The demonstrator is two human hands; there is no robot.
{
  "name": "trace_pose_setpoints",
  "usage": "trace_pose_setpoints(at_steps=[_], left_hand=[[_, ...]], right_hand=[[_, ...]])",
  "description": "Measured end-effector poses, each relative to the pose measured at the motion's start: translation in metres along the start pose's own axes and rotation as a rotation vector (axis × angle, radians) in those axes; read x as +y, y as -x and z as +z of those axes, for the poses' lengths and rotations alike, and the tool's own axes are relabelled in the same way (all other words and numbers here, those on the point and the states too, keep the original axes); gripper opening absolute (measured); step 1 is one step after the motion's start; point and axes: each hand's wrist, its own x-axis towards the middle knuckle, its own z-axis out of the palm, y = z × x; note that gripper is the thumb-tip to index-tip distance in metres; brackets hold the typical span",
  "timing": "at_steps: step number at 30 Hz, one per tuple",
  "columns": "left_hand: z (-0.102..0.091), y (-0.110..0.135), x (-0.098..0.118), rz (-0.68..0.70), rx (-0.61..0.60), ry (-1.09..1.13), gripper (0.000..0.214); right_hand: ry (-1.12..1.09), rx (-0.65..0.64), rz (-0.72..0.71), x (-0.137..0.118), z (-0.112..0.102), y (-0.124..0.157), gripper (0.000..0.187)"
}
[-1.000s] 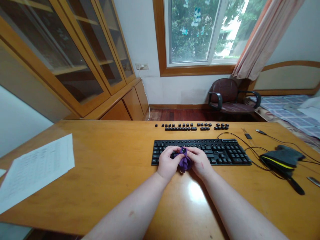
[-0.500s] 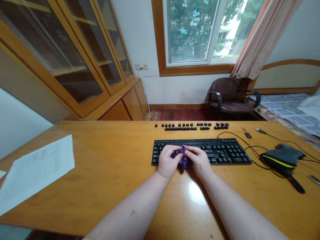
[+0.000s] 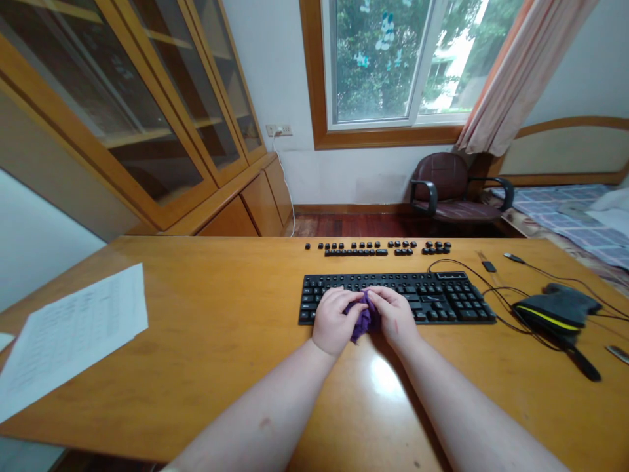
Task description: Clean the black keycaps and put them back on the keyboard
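A crumpled purple cloth point(image 3: 362, 322) is pinched between my two hands, just over the front edge of a black keyboard point(image 3: 455, 305). My left hand point(image 3: 337, 319) closes on it from the left, thumb and fingers together. From the right, my right hand point(image 3: 393, 314) grips it with thumb and forefinger. Whether a small keycap sits inside the folds, I cannot tell. Part of the keyboard's middle is hidden by my hands. Behind it, loose black keycaps point(image 3: 356, 252) lie in two rows, and the keyboard's top row shows bare key stems.
On the right lie a grey and black brush-like tool with a yellow stripe point(image 3: 550, 318), a coiled black cable point(image 3: 501, 321), a USB plug point(image 3: 514, 257) and a small black piece point(image 3: 488, 266). Printed sheets point(image 3: 83, 328) rest on the desk point(image 3: 211, 314) at left. A chair point(image 3: 445, 183) stands beyond.
My fingers have shifted on the purple cloth. A dark keycap-like piece that showed at its top between my fingertips is now covered.
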Motion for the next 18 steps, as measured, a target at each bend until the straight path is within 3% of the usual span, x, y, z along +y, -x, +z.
trace_pose_setpoints(at_steps=[9,13,18], left_hand=[[-0.0008,0.0009,0.0006,-0.033,0.000,0.003,0.011],[-0.0001,0.0015,0.0028,-0.077,-0.035,0.050,0.014],[0.0001,0.0005,0.0039,-0.021,-0.087,0.132,0.017]], right_hand=[[0.037,-0.025,-0.006,-0.0004,-0.0008,-0.0005,0.022],[0.081,0.049,-0.045,0.0003,-0.0004,-0.0007,0.023],[0.113,0.133,-0.077,0.0001,-0.0005,0.0003,0.021]])
